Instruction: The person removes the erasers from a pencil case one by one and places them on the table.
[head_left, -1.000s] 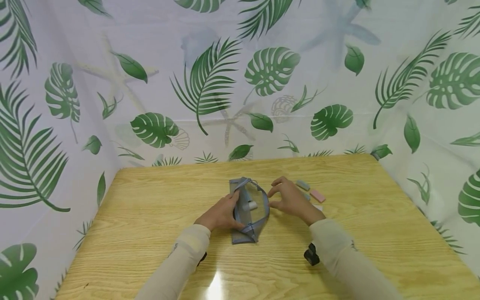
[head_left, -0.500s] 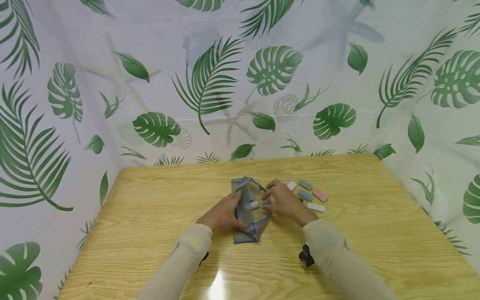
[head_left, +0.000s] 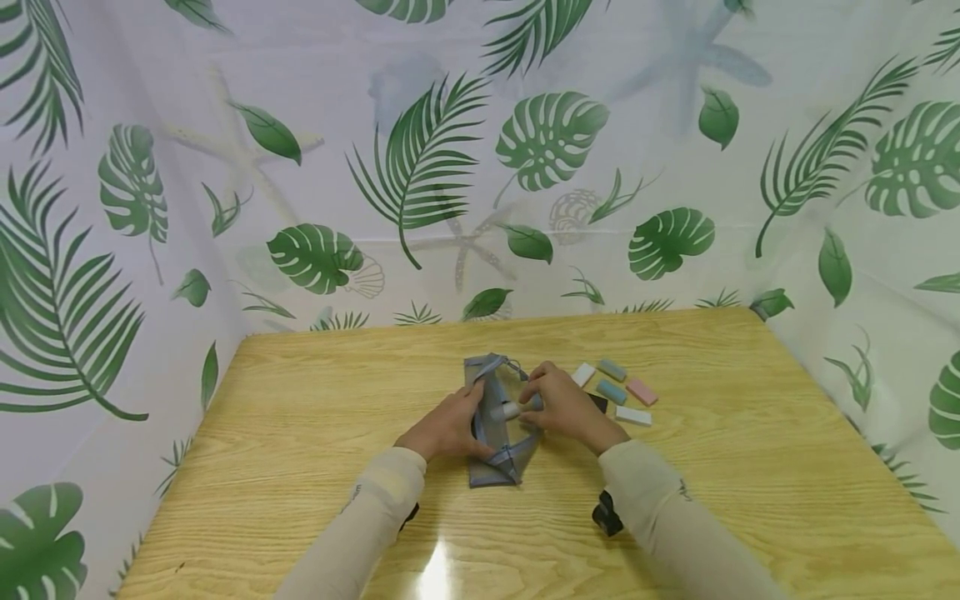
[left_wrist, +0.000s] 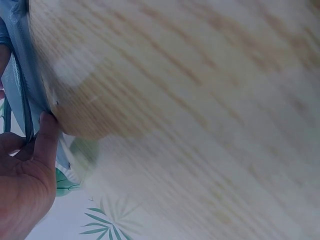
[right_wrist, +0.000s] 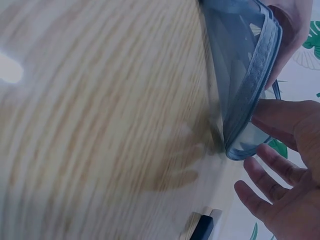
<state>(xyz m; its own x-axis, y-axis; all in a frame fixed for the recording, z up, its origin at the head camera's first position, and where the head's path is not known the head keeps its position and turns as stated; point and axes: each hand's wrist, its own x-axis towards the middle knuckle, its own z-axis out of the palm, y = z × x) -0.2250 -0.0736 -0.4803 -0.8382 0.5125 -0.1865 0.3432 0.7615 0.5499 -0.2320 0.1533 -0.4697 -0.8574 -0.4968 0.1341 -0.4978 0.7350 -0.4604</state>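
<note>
A see-through zip pouch (head_left: 491, 477) with blue-grey trim stands on the table with its mouth spread wide. My left hand (head_left: 448, 425) grips its left side, thumb near the lower corner; in the left wrist view, that hand (left_wrist: 30, 175) pinches the fabric. Inside lies a small white block (head_left: 508, 410). My right hand (head_left: 562, 406) reaches over the right rim, thumb and index finger at the block's end. The right wrist view has this hand (right_wrist: 285, 165) with its thumb behind the zipper edge (right_wrist: 255, 75) and several fingers spread outside; I cannot tell whether it pinches the block.
Right of the pouch lie small blocks: white ones (head_left: 633, 415), a blue one (head_left: 611, 392), a grey-green one (head_left: 612, 369) and a pink one (head_left: 642, 391). A black piece (head_left: 598, 402) lies close to my right hand. Leaf-patterned cloth (head_left: 420, 167) hangs behind the wooden table (head_left: 315, 400).
My right hand has moved left from beside the pouch to over its opening, uncovering more blocks on the table. My left hand keeps its grip on the pouch.
</note>
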